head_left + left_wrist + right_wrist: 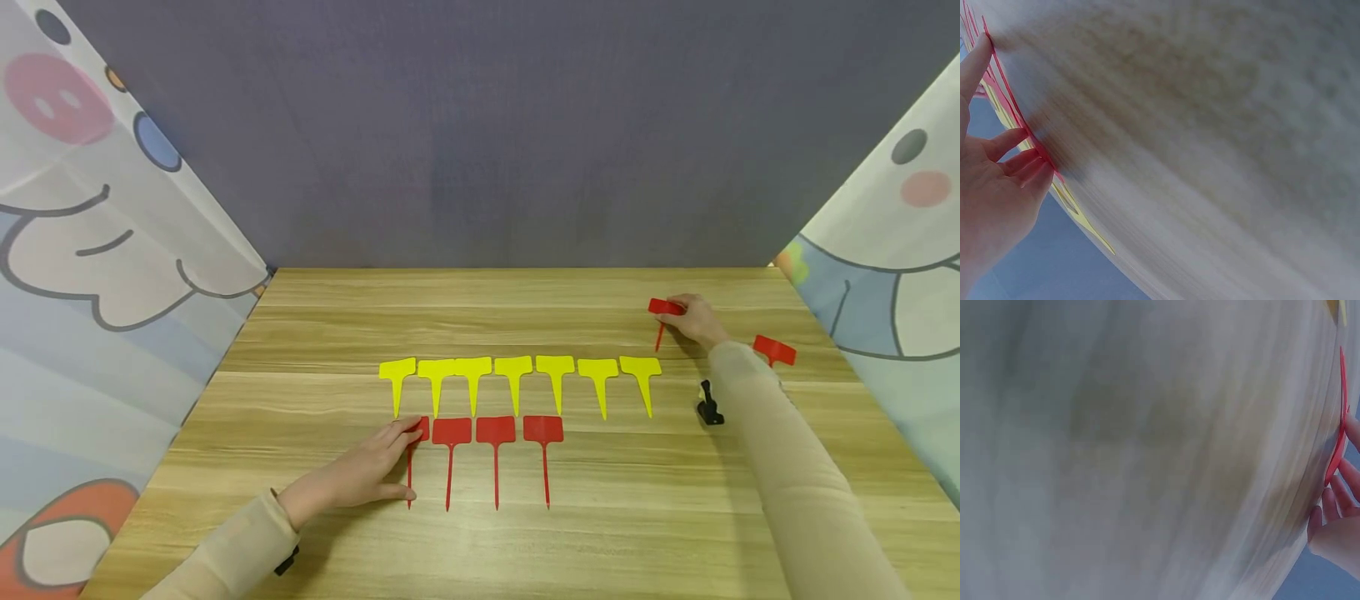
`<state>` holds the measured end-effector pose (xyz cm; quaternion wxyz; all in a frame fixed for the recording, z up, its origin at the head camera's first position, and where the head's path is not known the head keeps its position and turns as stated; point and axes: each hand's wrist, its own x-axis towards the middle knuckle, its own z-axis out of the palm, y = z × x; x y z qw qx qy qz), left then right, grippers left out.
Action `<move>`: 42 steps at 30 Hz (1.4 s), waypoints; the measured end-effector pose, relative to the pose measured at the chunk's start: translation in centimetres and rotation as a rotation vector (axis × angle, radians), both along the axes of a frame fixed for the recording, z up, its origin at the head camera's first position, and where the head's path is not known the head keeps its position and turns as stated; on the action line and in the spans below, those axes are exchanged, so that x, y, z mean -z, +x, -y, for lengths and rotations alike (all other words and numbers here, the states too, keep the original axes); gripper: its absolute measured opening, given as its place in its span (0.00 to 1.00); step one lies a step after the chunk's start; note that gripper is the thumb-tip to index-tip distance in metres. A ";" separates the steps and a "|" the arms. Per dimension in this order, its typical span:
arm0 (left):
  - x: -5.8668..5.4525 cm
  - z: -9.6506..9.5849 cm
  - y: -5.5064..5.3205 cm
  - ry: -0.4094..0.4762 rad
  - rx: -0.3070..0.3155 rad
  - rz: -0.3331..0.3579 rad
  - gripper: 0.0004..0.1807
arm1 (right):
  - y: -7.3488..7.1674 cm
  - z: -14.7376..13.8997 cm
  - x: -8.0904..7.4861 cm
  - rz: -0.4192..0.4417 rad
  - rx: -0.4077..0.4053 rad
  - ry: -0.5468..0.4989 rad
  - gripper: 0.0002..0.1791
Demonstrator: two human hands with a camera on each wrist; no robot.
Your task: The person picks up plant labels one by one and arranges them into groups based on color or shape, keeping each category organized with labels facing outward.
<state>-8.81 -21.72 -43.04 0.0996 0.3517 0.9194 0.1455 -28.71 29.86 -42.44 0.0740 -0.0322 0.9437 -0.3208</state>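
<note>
Red T-shaped plant labels with thin stems lie side by side; a middle one (496, 430) shows fully in the head view. My left hand (360, 468) rests on the leftmost red label (409, 475), fingertips over its head and thumb at the stem's pointed end. That hand partly covers the head. At the back right my right hand (697, 319) pinches another red label (660, 307) by the right side of its head, stem pointing toward me. The right wrist view shows fingers along this red label (1343, 387).
A row of several yellow plant labels (555, 367) lies behind the red ones. One more red label (774, 350) is at the far right, partly behind the right sleeve. A small black object (708, 408) appears beside that sleeve. A grey panel (525, 133) stands at the table's back edge.
</note>
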 end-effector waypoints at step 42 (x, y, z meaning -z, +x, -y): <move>-0.1 0.2 0.0 -0.005 -0.001 0.001 0.44 | 0.2 0.6 -0.9 -0.026 0.198 -0.341 0.25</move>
